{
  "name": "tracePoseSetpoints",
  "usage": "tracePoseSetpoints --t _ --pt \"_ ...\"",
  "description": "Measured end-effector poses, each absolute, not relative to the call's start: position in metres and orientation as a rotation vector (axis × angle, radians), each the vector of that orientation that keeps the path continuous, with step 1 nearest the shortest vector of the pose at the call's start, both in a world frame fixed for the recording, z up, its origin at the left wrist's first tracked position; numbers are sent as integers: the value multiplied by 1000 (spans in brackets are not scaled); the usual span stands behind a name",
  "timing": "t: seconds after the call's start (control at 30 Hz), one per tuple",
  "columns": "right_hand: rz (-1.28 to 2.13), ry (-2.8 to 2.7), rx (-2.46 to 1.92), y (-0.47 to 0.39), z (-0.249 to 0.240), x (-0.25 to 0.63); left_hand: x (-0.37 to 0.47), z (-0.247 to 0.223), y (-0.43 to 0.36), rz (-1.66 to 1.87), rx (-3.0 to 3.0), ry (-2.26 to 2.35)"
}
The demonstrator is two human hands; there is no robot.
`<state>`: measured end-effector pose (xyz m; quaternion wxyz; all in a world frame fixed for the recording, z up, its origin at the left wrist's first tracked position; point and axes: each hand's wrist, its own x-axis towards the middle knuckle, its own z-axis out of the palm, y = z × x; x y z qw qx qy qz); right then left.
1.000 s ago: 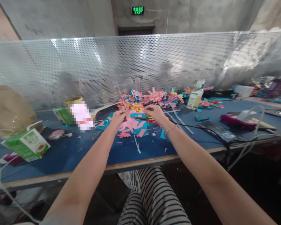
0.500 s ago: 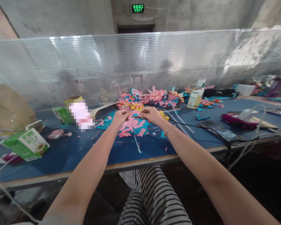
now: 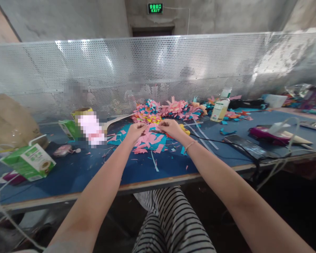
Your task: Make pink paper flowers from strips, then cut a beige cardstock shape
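Observation:
Over a heap of cut paper pieces [image 3: 147, 142] in pink and blue, both my hands are close together. The fingers of my left hand [image 3: 136, 131] are pinched at one end of a small pink paper strip [image 3: 153, 127]. From the other side, my right hand [image 3: 171, 128] pinches the same strip between thumb and fingertips. Just behind lie bunches of paper flowers [image 3: 173, 108] in pink, blue and yellow. A yellow tool [image 3: 184, 130] with a black cord is partly hidden behind my right hand.
Left stand a green-and-white drink carton [image 3: 33, 161], a blurred phone screen [image 3: 91, 128] and a brown paper bag [image 3: 10, 119]. Right are a bottle [image 3: 220, 107], a dark phone [image 3: 249, 147], a purple case [image 3: 268, 135] and trailing cables. A perforated metal screen [image 3: 158, 63] borders the table's back.
Almost nothing differs. My hands keep their pinch over the heap, with only a very slight shift of the right fingers.

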<state>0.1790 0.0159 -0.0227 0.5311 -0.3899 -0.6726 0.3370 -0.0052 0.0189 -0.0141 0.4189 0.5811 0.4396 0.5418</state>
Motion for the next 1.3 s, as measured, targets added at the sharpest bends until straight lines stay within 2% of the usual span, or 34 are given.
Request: tracePoseSetpoints --t 0.6,1.3 --pt "828 -1650 -893 21 -27 180 -4 -12 14 1276 1468 1029" --pt "684 -1711 -937 14 -21 179 -4 -13 14 1276 1498 1023"
